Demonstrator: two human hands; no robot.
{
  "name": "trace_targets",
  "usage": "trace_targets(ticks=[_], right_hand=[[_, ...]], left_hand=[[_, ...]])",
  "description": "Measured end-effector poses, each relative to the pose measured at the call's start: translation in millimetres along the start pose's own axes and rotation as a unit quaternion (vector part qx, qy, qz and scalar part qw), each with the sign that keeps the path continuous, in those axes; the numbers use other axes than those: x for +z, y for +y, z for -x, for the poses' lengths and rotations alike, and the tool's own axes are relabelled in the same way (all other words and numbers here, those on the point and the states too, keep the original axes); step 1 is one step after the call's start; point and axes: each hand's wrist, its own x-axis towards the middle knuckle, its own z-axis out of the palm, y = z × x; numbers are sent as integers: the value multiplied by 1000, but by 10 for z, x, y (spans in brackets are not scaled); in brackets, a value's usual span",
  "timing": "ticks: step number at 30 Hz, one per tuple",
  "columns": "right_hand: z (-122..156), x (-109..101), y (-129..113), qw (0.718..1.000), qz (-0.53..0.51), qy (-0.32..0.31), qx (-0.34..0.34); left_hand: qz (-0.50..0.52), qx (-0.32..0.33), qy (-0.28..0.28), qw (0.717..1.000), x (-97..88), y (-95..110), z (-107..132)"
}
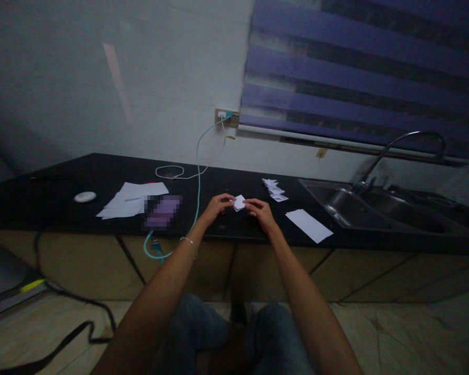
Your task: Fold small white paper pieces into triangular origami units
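A small piece of folded white paper [239, 202] is held between my two hands, just above the dark countertop. My left hand [219, 204] pinches its left corner with thumb and fingertips. On the opposite side, my right hand [258, 209] has its fingers closed on the right corner. Beyond my right hand lies a cluster of folded white paper pieces [275, 190]. A flat white paper strip [308, 225] rests to the right, near the counter's front edge. The fine folds of the held piece are too small to make out.
Loose white sheets [121, 203] lie at the left beside a blurred purple phone-like object [164, 212] and a white oval object [85, 197]. A teal cable [198, 177] runs past my left arm to the wall outlet [227, 117]. A steel sink [347, 205] sits at the right.
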Motion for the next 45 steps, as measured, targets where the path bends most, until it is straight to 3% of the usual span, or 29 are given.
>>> trace_targets(ticks=[28,35,41,45], right_hand=[[39,13,-62,1000,27,-1,0],[43,14,-79,998,44,-39,-14],[-5,21,-6,999,52,-8,-10],[-28,12,36,998,52,11,-21]], left_hand=[[-11,7,23,1000,2,11,6],[-53,35,7,998,29,63,52],[-89,33,7,995,42,77,63],[-61,55,4,997,63,87,59]])
